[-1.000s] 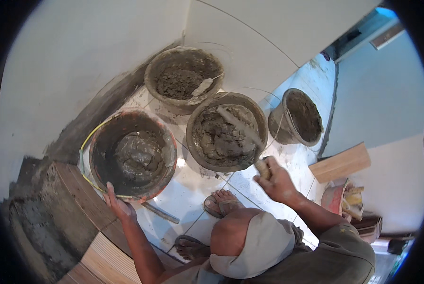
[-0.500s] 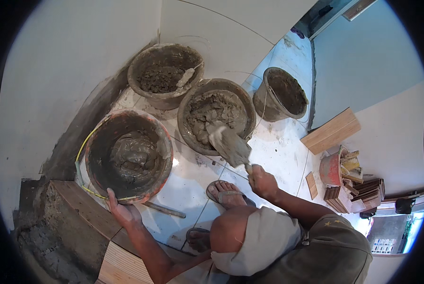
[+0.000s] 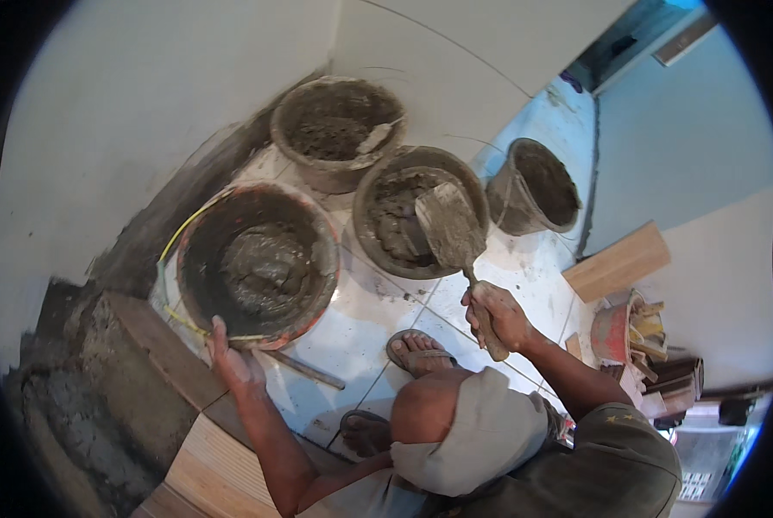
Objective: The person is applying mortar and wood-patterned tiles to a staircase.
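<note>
My left hand (image 3: 233, 363) holds the rim of an orange-rimmed bucket (image 3: 205, 285) with a yellow handle and wet grey mortar inside. In my right hand (image 3: 503, 319) is the grip of a mortar-coated trowel (image 3: 447, 226). Its flat blade is over a grey basin (image 3: 363, 224) of thick mortar, in front of me at centre. Behind that stand another basin (image 3: 293, 116) of lumpier mortar with a coated object on its rim, and, to the right, a tilted-looking dirty bucket (image 3: 513, 203). A thin bar (image 3: 313, 370) lies below the orange-rimmed bucket.
My sandalled feet (image 3: 416, 350) are on white tiles. A mortar-patched step with wood-look tiles (image 3: 162, 354) is at left, along the wall. At right are a loose plank-like tile (image 3: 615, 259), a red container (image 3: 611, 337) of tools and stacked tiles (image 3: 675, 380).
The trowel blade dropped toward the basin's front, then rose back over its middle, with the handle now angled more upright in my right hand. My left hand stays at the bucket rim.
</note>
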A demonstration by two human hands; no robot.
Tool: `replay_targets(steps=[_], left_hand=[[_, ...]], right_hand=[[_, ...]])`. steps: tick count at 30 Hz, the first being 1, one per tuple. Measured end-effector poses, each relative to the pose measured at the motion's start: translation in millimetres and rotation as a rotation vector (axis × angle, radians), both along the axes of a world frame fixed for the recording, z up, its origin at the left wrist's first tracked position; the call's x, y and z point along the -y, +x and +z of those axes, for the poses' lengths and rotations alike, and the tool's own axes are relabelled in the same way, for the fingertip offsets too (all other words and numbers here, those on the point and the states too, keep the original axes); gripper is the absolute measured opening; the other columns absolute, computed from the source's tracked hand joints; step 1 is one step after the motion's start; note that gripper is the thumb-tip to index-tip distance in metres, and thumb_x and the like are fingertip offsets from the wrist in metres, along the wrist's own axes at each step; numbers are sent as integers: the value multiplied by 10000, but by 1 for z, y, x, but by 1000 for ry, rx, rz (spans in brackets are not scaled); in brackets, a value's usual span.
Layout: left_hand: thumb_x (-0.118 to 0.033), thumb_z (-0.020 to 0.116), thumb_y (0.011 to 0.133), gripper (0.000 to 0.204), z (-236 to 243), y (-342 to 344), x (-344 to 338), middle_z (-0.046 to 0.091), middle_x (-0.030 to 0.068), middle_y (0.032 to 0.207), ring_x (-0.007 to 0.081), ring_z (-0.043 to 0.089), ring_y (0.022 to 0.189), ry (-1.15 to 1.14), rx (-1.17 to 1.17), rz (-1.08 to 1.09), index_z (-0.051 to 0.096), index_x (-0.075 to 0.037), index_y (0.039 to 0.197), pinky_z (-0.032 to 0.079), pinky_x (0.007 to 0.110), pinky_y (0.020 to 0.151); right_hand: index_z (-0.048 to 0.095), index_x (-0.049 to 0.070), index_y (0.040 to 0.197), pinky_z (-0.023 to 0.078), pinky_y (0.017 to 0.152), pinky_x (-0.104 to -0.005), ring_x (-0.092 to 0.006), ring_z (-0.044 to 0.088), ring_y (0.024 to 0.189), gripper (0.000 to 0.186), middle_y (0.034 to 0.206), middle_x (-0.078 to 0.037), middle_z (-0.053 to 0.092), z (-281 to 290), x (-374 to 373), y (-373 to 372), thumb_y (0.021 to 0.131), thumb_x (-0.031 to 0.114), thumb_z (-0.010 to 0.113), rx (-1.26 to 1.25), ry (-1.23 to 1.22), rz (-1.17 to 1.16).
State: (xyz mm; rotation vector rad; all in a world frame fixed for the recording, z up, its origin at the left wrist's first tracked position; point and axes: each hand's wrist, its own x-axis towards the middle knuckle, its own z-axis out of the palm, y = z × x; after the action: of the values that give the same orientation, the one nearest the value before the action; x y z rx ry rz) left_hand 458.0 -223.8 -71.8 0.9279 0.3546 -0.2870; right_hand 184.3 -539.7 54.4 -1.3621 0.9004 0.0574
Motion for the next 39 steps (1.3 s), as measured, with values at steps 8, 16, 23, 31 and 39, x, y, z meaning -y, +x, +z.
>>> replay_targets(steps=[8,16,23,31,39], left_hand=[[-227,641,974,516,-4,7,14,573,102,1357,225,543,1241,54,126,97,488,-11,1416,389,375,1090],[-99,574,936,534,6,50,5,570,129,1372,258,569,1231,-225,134,-33,463,-10,1451,439,377,1067],[3,531,841,729,44,26,20,463,136,1500,265,479,1345,-224,310,-28,357,-35,1548,351,368,1149],[-54,573,867,704,44,-4,27,483,128,1479,230,474,1345,54,419,-40,360,7,1535,311,357,1161],[-41,616,892,577,48,-4,18,594,94,1335,175,557,1211,-46,389,-57,463,50,1440,398,324,1071]], right_hand=[[593,37,962,467,431,-292,-122,506,472,442,671,-35,550,3,34,-89,1049,454,474,-230,-27,224],[512,37,969,466,636,-518,-487,608,758,289,791,-243,618,101,33,27,893,255,686,-213,-1082,773],[547,-21,1118,521,679,-502,-420,660,802,362,883,-247,659,92,8,185,949,294,607,-354,-1246,1349],[575,-19,1102,548,605,-415,-253,688,696,369,835,-191,659,74,-60,244,942,312,612,-683,-257,1380],[548,-9,1139,557,579,-433,-307,717,754,280,867,-182,676,32,-50,297,914,154,577,-13,-1788,1498]])
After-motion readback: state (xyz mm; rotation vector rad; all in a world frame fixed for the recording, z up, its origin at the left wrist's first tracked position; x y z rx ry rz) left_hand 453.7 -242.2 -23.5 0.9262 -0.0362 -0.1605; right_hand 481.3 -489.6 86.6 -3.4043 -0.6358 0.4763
